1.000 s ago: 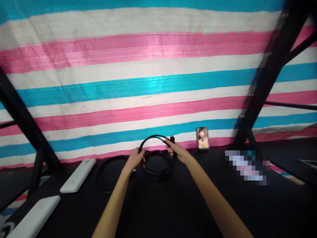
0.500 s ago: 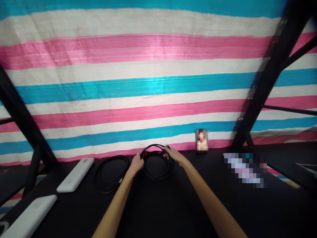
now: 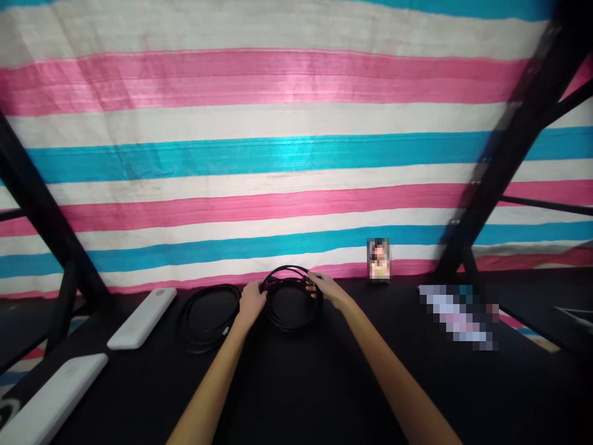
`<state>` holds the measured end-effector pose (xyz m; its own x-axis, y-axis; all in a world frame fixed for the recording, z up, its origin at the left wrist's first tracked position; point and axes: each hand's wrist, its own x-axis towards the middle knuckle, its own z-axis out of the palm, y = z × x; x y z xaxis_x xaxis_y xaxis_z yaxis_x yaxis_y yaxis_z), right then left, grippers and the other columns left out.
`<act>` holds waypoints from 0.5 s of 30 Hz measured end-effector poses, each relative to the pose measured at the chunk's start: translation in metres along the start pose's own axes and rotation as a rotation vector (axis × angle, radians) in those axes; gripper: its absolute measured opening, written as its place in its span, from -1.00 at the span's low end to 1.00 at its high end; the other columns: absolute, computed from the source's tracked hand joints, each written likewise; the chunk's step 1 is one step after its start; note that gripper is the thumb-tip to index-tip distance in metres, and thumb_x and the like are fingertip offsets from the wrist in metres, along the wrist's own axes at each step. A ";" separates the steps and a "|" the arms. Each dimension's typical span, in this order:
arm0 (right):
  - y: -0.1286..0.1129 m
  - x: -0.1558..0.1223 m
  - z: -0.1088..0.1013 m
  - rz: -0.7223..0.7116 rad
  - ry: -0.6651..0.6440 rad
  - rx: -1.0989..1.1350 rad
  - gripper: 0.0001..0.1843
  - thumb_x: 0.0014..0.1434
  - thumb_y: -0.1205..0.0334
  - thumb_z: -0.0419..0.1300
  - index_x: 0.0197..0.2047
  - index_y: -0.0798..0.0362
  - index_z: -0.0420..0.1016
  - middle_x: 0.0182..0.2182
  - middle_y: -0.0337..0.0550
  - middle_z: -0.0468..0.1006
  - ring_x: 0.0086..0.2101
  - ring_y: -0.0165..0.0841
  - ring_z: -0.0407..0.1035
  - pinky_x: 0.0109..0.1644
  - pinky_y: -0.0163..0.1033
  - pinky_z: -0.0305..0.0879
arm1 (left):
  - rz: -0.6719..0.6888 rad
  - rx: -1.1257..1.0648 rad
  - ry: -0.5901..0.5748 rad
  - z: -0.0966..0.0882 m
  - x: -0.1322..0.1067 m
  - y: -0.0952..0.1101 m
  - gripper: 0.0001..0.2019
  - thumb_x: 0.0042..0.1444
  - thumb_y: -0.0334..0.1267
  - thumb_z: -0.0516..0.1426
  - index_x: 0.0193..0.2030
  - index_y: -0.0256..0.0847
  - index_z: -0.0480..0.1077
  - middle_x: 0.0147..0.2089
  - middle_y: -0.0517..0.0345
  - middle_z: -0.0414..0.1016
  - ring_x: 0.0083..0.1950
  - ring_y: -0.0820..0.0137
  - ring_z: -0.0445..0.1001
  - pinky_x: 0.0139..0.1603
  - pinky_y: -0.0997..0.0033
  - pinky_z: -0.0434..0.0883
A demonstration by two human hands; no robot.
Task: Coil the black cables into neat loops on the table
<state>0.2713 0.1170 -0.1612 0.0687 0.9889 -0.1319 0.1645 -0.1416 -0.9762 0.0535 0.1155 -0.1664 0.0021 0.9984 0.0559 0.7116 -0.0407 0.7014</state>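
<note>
The cable [image 3: 291, 327] looks like smooth black plastic with a faint sheen. White blocks [image 3: 142, 318] appear smooth, matt plastic. Striped sheet [image 3: 287, 153]: creased, shiny plastic; tabletop [image 3: 296, 389] matt.

A makeshift work bay is suggested; a black tabletop [image 3: 315, 383] is flanked by dark posts [image 3: 514, 139]; striped sheeting [image 3: 278, 117] is hung behind.

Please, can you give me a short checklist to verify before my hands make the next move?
1. Left hand on the held cable coil: ok, at its left side.
2. Right hand on this coil: ok, at its upper right.
3. Strands gathered together: not ok, upper loops stand apart from the main ring.
4. Cable ends secured: cannot tell, too dark and partly covered by fingers.
5. Second coil apart from the held one: ok, it lies further left.
6. Two white slabs away from both hands: ok.
</note>
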 end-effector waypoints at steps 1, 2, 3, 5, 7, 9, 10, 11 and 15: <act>0.000 0.000 0.000 -0.002 -0.007 -0.006 -0.76 0.18 0.10 0.14 -0.31 0.13 0.39 -0.37 -0.09 0.48 -0.43 -0.43 0.41 -0.45 -0.39 0.37 | 0.004 0.001 0.005 0.000 0.000 -0.001 -0.71 -0.01 -0.32 0.14 -0.11 -0.15 0.50 -0.15 0.00 0.56 -0.03 0.18 0.45 -0.10 0.32 0.31; 0.000 0.000 0.000 -0.010 -0.011 -0.018 -0.78 0.18 0.12 0.14 -0.31 0.14 0.39 -0.37 -0.08 0.48 -0.42 -0.42 0.41 -0.43 -0.37 0.37 | 0.009 0.002 0.009 0.001 0.000 -0.001 -0.71 -0.02 -0.33 0.14 -0.11 -0.16 0.50 -0.15 0.00 0.56 -0.03 0.18 0.45 -0.10 0.33 0.31; 0.001 0.000 0.000 -0.022 -0.012 -0.035 -0.79 0.18 0.14 0.13 -0.31 0.14 0.40 -0.39 -0.09 0.47 -0.41 -0.41 0.40 -0.41 -0.36 0.37 | 0.013 0.002 0.013 0.001 0.000 -0.002 -0.72 -0.03 -0.34 0.15 -0.13 -0.18 0.50 -0.15 -0.01 0.56 -0.03 0.18 0.45 -0.10 0.33 0.31; 0.002 0.000 0.000 -0.061 -0.006 -0.085 -0.78 0.18 0.15 0.11 -0.35 0.15 0.40 -0.44 -0.13 0.45 -0.42 -0.40 0.38 -0.41 -0.35 0.34 | 0.014 0.004 0.018 0.002 0.000 -0.004 -0.73 -0.05 -0.35 0.15 -0.15 -0.20 0.51 -0.16 -0.02 0.56 -0.04 0.18 0.46 -0.12 0.34 0.31; 0.003 0.001 -0.001 -0.115 0.013 -0.155 -0.73 0.17 0.12 0.10 -0.44 0.14 0.39 -0.52 -0.20 0.40 -0.43 -0.38 0.34 -0.41 -0.35 0.27 | 0.013 0.006 0.021 0.002 -0.001 -0.004 -0.75 -0.06 -0.35 0.16 -0.19 -0.20 0.52 -0.19 -0.02 0.57 -0.07 0.17 0.47 -0.14 0.35 0.31; 0.003 0.001 -0.002 -0.167 0.037 -0.229 -0.66 0.14 0.07 0.11 -0.55 0.11 0.34 -0.60 -0.25 0.34 -0.45 -0.37 0.30 -0.42 -0.35 0.19 | 0.015 0.007 0.023 0.001 -0.001 -0.004 -0.77 -0.07 -0.34 0.16 -0.22 -0.20 0.53 -0.24 -0.01 0.57 -0.09 0.17 0.47 -0.18 0.36 0.32; 0.003 0.001 -0.003 -0.188 0.046 -0.263 -0.64 0.12 0.05 0.11 -0.58 0.11 0.32 -0.63 -0.27 0.32 -0.46 -0.36 0.28 -0.42 -0.35 0.15 | 0.017 0.007 0.023 0.001 -0.002 -0.003 -0.77 -0.07 -0.33 0.16 -0.23 -0.20 0.53 -0.26 0.00 0.57 -0.10 0.16 0.48 -0.20 0.36 0.32; 0.003 0.001 -0.004 -0.203 0.053 -0.291 -0.63 0.12 0.04 0.11 -0.60 0.10 0.31 -0.64 -0.27 0.31 -0.47 -0.36 0.27 -0.41 -0.34 0.13 | 0.021 0.007 0.023 0.001 -0.002 -0.002 -0.78 -0.06 -0.31 0.16 -0.24 -0.21 0.53 -0.29 0.01 0.57 -0.11 0.16 0.48 -0.21 0.37 0.32; 0.004 0.003 -0.007 -0.216 0.064 -0.372 -0.62 0.12 0.01 0.08 -0.59 0.09 0.35 -0.64 -0.25 0.35 -0.48 -0.33 0.29 -0.39 -0.32 0.12 | 0.027 0.015 0.018 0.002 -0.003 0.001 -0.79 -0.07 -0.29 0.15 -0.27 -0.20 0.53 -0.30 0.03 0.57 -0.14 0.16 0.48 -0.23 0.37 0.33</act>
<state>0.2785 0.1193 -0.1641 0.0528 0.9944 0.0914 0.5245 0.0503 -0.8499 0.0556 0.1122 -0.1670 0.0093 0.9961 0.0873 0.7220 -0.0671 0.6887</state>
